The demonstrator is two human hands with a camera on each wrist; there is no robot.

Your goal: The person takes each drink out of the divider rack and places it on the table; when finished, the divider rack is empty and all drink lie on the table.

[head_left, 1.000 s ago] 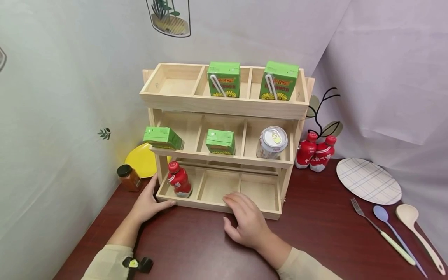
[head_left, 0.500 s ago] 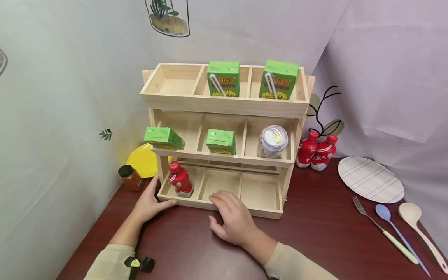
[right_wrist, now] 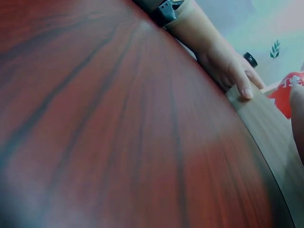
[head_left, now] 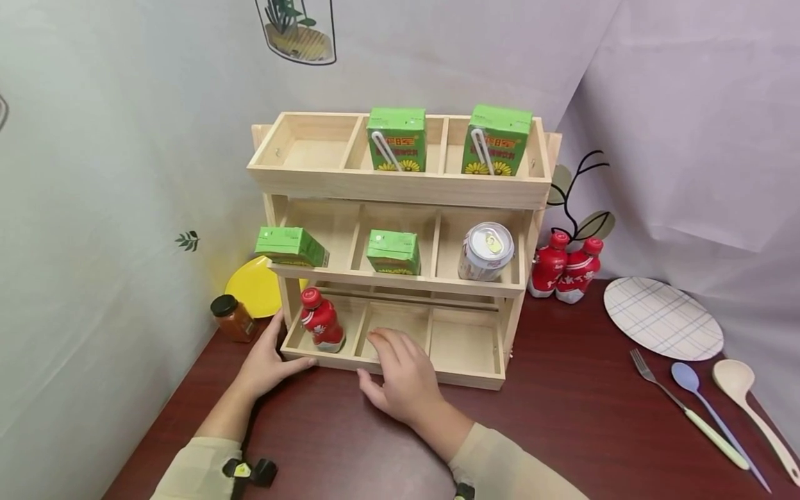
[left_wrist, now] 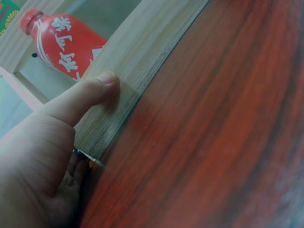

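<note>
A three-tier wooden shelf rack (head_left: pixel 400 186) stands on the dark red table. My left hand (head_left: pixel 261 364) grips its lower left corner; in the left wrist view the thumb (left_wrist: pixel 97 90) lies on the front board and the other fingers go round the side. Just inside that corner a red bottle (head_left: pixel 323 321) stands upright in the bottom tier. My right hand (head_left: pixel 403 375), fingers slightly bent and holding nothing, is over the front edge of the bottom tier's middle compartment. Whether it touches the board cannot be told. The right wrist view shows only a bit of one finger (right_wrist: pixel 298 118).
Green drink cartons (head_left: pixel 396 141) and a silver can (head_left: pixel 487 251) occupy the upper tiers. Left of the rack are an orange-brown jar (head_left: pixel 234 319) and a yellow plate (head_left: pixel 253 286). On the right lie two red bottles (head_left: pixel 578 272), a checked plate (head_left: pixel 662 318), a fork (head_left: pixel 687 413), a blue spoon (head_left: pixel 719 420) and a ladle (head_left: pixel 759 417).
My right hand has moved left along the bottom tier's front edge and slightly farther in. The left hand stays at the corner, and the things on the rack have not moved.
</note>
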